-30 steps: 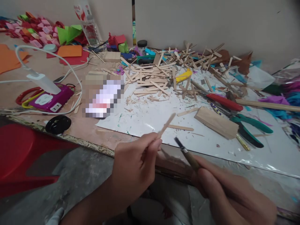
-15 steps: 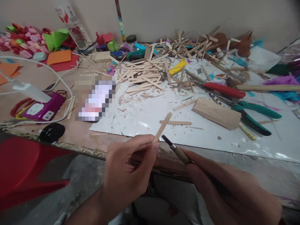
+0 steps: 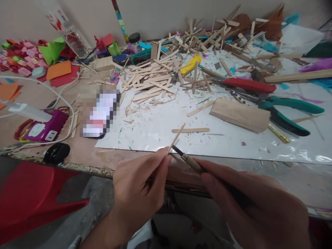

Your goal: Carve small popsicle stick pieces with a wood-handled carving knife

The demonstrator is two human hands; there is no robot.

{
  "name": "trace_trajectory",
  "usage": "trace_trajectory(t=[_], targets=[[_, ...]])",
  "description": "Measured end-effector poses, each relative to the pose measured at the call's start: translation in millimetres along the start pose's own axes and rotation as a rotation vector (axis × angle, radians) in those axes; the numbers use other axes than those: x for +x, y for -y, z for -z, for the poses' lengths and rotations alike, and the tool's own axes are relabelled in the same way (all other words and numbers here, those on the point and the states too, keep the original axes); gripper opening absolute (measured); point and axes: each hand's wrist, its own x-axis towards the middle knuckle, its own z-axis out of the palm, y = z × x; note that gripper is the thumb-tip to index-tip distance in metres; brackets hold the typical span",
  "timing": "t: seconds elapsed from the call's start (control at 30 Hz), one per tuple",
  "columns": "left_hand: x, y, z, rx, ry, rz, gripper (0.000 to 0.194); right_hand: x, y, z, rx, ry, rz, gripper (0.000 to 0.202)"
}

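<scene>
Between its thumb and fingers, my left hand pinches a thin wooden stick, now seen nearly edge-on and slanting up to the right. My right hand is closed on a carving tool with a wooden handle and a dark metal blade. The blade's tip lies at the stick, close to my left fingertips; whether it touches cannot be made out. Beyond the hands, a flat craft stick lies on the white sheet.
A wooden block, green-handled pliers and a red-handled tool lie at the right. Piled sticks fill the back. At the left are a phone, a purple power strip and a red stool.
The stick in my left hand has turned from its flat face to its narrow edge. The carving tool's tip has come closer to it. The view has shifted slightly.
</scene>
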Motion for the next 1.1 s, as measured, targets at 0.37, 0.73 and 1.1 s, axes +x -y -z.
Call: trace_trajectory(t=[0.37,0.73,1.1], targets=[[-1.1,-11.9,-0.6,-0.131,0.019,0.23,0.026,-2.3,-2.1,4.8,-0.045,-0.052,-0.05,0.03],[7.5,-19.3,4.7,-0.337,-0.006,0.513,0.019,-19.3,2.8,-4.9,0.12,-0.226,-0.134,0.023],[9.1,-3.7,-4.2,-0.511,0.14,0.553,0.024,-10.2,-8.0,-2.9,0.093,-0.237,-0.034,0.02]])
